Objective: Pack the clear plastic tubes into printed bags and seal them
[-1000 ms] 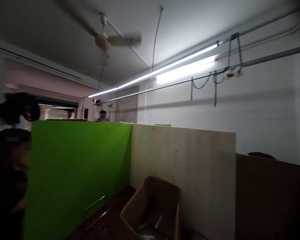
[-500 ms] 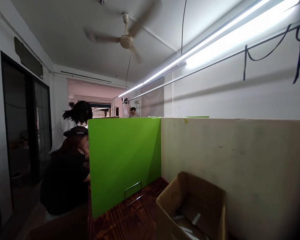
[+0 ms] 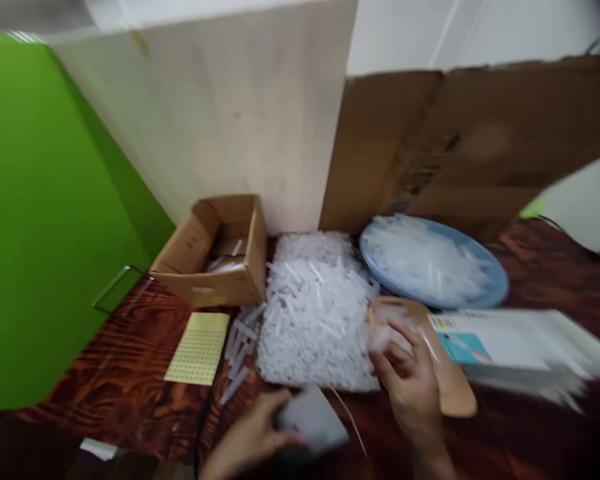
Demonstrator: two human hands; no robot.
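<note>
A grey flat object (image 3: 313, 420) is held in the left hand (image 3: 250, 440), with the fingers (image 3: 275, 441) closed around its near edge. What the object is cannot be told through the blur. The right hand (image 3: 413, 387) is laid on a tan board (image 3: 455, 393), its fingers (image 3: 387, 360) curled down onto a few clear plastic pieces (image 3: 390, 333). Whether one is pinched cannot be told.

A heap of white plastic tubes (image 3: 315, 307) is seen just left of the right fingers and just beyond the left ones. A blue plate (image 3: 495, 287) of more clear pieces lies beyond the right fingers, and a white and blue packet (image 3: 505, 340) just right of them. A cardboard box (image 3: 205, 287) and a yellow dotted sheet (image 3: 200, 347) lie on the tabletop (image 3: 130, 373) beyond the left fingers.

The step in hand is judged to be the picking of a piece from the board. A fine pinch on a single piece is called for.
</note>
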